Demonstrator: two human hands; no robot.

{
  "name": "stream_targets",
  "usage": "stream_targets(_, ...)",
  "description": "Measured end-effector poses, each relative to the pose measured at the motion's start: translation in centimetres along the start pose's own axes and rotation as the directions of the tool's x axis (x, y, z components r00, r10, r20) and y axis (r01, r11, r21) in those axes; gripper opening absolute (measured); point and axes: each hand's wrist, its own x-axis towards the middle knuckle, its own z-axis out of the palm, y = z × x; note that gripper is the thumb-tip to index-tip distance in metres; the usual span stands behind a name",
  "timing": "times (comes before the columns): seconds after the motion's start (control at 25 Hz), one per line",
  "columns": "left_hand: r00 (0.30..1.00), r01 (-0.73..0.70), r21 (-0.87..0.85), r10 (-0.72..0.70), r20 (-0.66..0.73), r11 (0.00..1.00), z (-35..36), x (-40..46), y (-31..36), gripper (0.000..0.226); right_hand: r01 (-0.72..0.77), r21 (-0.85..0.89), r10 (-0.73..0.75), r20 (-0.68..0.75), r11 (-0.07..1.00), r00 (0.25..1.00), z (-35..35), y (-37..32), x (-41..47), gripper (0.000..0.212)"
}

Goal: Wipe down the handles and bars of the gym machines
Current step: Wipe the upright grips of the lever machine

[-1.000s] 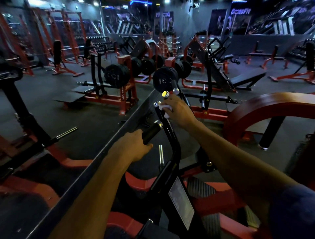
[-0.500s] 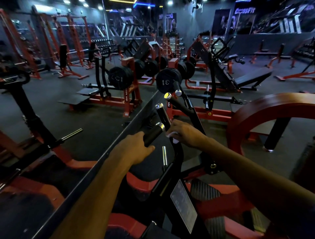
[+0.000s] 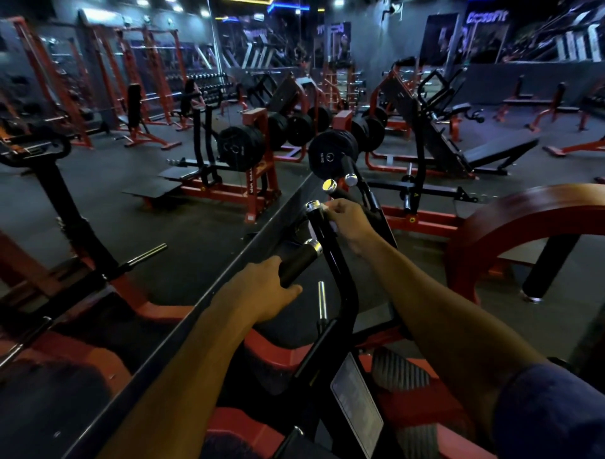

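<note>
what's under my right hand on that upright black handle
A white cloth, pinched by the right hand against the upright handle near its chrome cap. Only small bits peek out; the fingers cover the rest.

Black weight plates (image 3: 330, 156) hang beyond a dark floor (image 3: 196, 226) under ceiling lights (image 3: 339, 2).
</note>
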Motion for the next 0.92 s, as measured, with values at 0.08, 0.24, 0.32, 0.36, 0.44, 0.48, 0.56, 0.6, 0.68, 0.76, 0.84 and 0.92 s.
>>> stream_targets(0.08,1.000,0.004,-0.001,-0.004,0.005,1.000,0.0,0.2,0.0,0.050,-0.066,0.120,0.049,0.135,0.991,0.990,0.8,-0.5,0.8,0.015)
stream_targets(0.24,1.000,0.006,-0.012,-0.006,0.002,1.000,0.0,0.6,0.0,0.048,-0.136,0.230,0.045,0.363,0.964,0.931,-0.1,0.4,-0.7,0.022)
stream_targets(0.32,1.000,0.000,-0.010,0.000,0.002,1.000,0.1,0.7,-0.1,0.048,-0.182,0.211,0.082,0.410,0.960,0.908,-1.2,2.4,-1.9,0.025)
stream_targets(0.36,1.000,-0.002,-0.010,0.002,-0.002,1.000,0.2,0.7,-0.1,0.047,-0.232,0.220,0.128,0.406,0.948,0.905,-1.7,3.3,-2.2,0.026)
stream_targets(0.44,1.000,-0.005,-0.017,0.005,-0.007,1.000,0.2,0.7,-0.1,0.047,-0.277,0.261,0.164,0.385,0.925,0.908,-2.0,3.9,-2.3,0.031)
stream_targets(0.48,1.000,-0.004,-0.018,0.004,-0.005,1.000,0.2,0.8,0.0,0.047,-0.280,0.286,0.158,0.385,0.916,0.909,-1.9,3.4,-1.9,0.030)
stream_targets(0.56,1.000,0.000,-0.011,-0.001,-0.003,1.000,0.1,0.8,0.0,0.049,-0.294,0.351,0.159,0.366,0.889,0.917,-0.7,1.7,-0.2,0.022)
stream_targets(0.6,1.000,0.003,-0.007,-0.003,-0.007,1.000,0.1,0.7,0.0,0.050,-0.321,0.382,0.185,0.351,0.867,0.918,-0.1,0.7,0.5,0.021)
stream_targets(0.68,1.000,0.009,0.000,-0.009,-0.017,1.000,0.1,0.6,0.0,0.050,-0.368,0.421,0.241,0.324,0.829,0.915,1.0,-0.2,1.3,0.022)
stream_targets(0.76,1.000,0.011,0.001,-0.011,-0.023,1.000,0.1,0.6,0.1,0.051,-0.369,0.431,0.243,0.320,0.823,0.916,1.2,0.4,1.5,0.024)
stream_targets(0.84,1.000,0.011,-0.008,-0.011,-0.021,1.000,0.1,0.5,0.1,0.052,-0.377,0.443,0.234,0.344,0.813,0.910,0.9,1.1,1.0,0.025)
stream_targets(0.92,1.000,0.008,-0.016,-0.009,-0.020,1.000,0.0,0.5,0.1,0.052,-0.382,0.423,0.239,0.351,0.822,0.905,0.6,1.6,-0.2,0.026)
